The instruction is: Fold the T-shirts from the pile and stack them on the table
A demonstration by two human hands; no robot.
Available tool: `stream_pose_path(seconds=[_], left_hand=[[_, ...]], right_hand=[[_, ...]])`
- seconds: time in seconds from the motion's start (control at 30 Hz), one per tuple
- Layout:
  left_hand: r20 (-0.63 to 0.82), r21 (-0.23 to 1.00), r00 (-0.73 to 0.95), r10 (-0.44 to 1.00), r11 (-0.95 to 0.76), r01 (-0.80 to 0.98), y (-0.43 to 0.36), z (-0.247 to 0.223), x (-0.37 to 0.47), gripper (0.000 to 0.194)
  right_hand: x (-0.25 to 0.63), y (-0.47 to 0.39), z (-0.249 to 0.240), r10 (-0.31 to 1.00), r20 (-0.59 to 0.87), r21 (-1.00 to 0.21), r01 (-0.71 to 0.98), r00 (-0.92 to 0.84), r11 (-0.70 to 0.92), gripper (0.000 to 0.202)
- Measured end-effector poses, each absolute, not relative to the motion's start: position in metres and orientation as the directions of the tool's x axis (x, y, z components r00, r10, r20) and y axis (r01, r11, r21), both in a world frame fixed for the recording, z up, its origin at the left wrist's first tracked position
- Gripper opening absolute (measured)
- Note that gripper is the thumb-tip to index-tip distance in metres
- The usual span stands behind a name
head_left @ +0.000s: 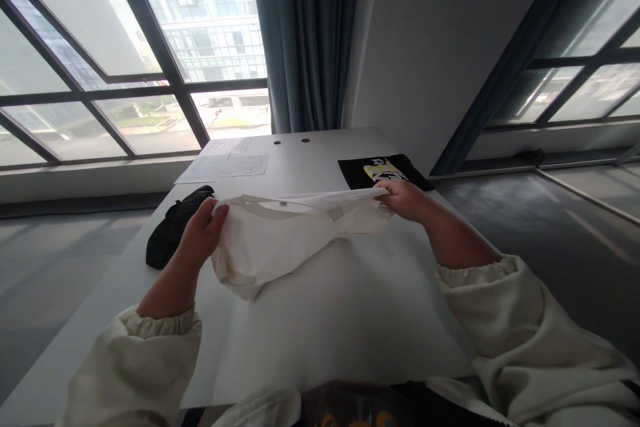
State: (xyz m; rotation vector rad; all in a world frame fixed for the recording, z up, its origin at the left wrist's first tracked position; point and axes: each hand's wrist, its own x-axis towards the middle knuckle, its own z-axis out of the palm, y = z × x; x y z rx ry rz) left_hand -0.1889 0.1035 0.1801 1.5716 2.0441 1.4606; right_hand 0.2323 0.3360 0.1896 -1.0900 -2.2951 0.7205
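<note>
White garment (280, 247) hangs stretched between the two hands above the tabletop (350, 327), left hand (204, 230) gripping one end with the thumb against the cloth, right hand (403, 199) pinching the other, upper edge running nearly straight across. Neckband (270, 209) with its small tag (283, 203) sits in the span; loose cloth sags lowest nearer the left hand. Black bundle (173, 230) just beside the left hand, black printed item (384, 171) lying flat just beyond the right, paper sheets (243, 165) farther off near the window.
</note>
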Motion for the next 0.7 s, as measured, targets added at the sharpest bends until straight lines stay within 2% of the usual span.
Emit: stream_pose_path(seconds=[0.1, 0.23, 0.3, 0.43, 0.6, 0.7], left_hand=[[0.373, 0.767, -0.434, 0.82, -0.01, 0.641, 0.098, 0.194, -0.198, 0.039], [0.376, 0.592, -0.391, 0.84, 0.106, 0.799, 0.083, 0.218, -0.21, 0.038], [0.356, 0.501, -0.345, 0.868, 0.135, 0.855, 0.076, 0.229, -0.214, 0.04], [0.377, 0.401, -0.284, 0.882, 0.121, 0.908, 0.073, 0.248, -0.214, 0.044], [0.445, 0.279, -0.305, 0.842, 0.193, 0.941, 0.067, 0.274, -0.21, 0.043], [0.486, 0.247, -0.319, 0.814, 0.222, 0.943, 0.053, 0.294, -0.206, 0.045]], right_hand=[[0.239, 0.329, 0.213, 0.718, 0.135, -0.772, 0.382, -0.682, 0.508, 0.043], [0.261, 0.32, 0.241, 0.654, -0.079, -0.847, 0.397, -0.752, 0.354, 0.052], [0.269, 0.317, 0.249, 0.652, -0.125, -0.861, 0.409, -0.748, 0.304, 0.052], [0.273, 0.31, 0.26, 0.701, -0.114, -0.901, 0.37, -0.704, 0.226, 0.055], [0.278, 0.297, 0.275, 0.71, -0.136, -0.919, 0.356, -0.691, 0.17, 0.061], [0.287, 0.287, 0.288, 0.798, 0.029, -0.912, 0.312, -0.602, 0.268, 0.056]])
